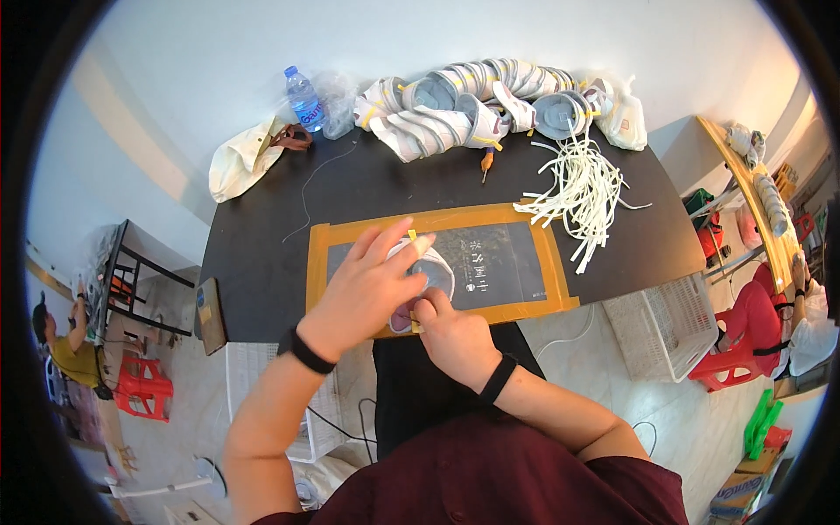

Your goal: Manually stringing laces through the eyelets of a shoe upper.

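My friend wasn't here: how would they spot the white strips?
On the dark table, find the tape-edged panel. By its far right corner lie the white strips, a loose, noodle-like tangle, unlike the heaped curved pieces behind.

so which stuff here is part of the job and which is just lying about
Probably the job:
grey-white piece being handled
taped board
similar pieces stacked behind
perhaps white strips

Probably lying about:
water bottle
cream bag
clear plastic bag

On the table (385,194), around the mat (516,254) bearing the fabric piece (440,269): bag (238,166) at ten o'clock, bottle (304,98) at eleven, stacked rings (490,80) at twelve, strips (579,188) at two.
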The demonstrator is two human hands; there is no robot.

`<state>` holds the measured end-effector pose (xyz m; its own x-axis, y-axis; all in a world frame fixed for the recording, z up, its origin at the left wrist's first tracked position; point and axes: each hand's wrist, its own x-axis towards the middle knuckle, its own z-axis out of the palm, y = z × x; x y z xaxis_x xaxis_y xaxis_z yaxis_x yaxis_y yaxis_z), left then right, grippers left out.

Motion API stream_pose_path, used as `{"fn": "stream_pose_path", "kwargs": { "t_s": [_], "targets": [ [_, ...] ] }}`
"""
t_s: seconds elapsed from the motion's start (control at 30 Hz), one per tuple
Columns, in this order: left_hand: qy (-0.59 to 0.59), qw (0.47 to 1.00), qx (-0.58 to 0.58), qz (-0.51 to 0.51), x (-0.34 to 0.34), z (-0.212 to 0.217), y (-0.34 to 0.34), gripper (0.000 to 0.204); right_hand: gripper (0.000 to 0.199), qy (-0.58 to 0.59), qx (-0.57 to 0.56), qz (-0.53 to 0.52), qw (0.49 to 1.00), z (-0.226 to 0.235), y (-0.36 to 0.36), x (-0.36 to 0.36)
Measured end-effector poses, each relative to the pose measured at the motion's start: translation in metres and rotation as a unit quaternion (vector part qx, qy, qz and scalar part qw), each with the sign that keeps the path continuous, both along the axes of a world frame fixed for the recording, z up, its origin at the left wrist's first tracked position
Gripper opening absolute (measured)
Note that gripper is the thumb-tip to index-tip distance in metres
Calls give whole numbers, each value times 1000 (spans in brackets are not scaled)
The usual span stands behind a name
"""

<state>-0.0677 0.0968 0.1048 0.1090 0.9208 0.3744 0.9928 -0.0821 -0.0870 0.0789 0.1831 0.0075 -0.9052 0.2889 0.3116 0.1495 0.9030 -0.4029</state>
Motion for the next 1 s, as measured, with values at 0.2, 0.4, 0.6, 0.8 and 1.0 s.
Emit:
{"fn": "stream_pose_path", "kwargs": {
  "t_s": [0.2, 0.4, 0.6, 0.8, 1.0],
  "targets": [
    [24, 993, -112, -34, -20, -22, 24, 8, 17, 52, 52, 4, 997, 0, -4, 3],
    [-18, 988, -146, -46, -33, -28, 29, 8, 37, 81, 15, -16, 996, 6, -3, 1],
    [4, 988, -150, -25, -40, -33, 36, 10, 44, 31, 0, -29, 999, 7, 0, -7],
    [-21, 974, -222, 41, -43, -28, 42, 14, 59, -3, -59, -8, 998, 7, 2, -11],
    [-6, 971, -236, 48, -43, -27, 53, 14, 61, -29, -49, -14, 998, 11, 4, -13]
  ]
}}
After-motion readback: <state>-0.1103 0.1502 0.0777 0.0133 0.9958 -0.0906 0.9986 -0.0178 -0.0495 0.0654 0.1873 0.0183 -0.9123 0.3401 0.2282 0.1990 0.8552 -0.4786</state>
